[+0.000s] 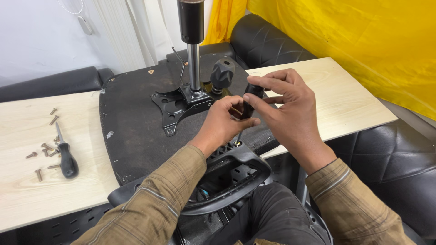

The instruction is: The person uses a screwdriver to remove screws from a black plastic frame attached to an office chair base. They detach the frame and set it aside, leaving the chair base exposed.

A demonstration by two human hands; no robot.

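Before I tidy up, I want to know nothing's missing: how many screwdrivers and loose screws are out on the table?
Screwdrivers: 2, one in the hands, one lying on the table
Loose screws: about 9, scattered beside the lying screwdriver; a few overlap
Total: about 11

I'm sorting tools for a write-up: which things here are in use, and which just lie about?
In use: screwdriver held by both left hand and right hand, armrest, upturned chair seat.
Lying about: spare screwdriver, loose screws, yellow cloth.
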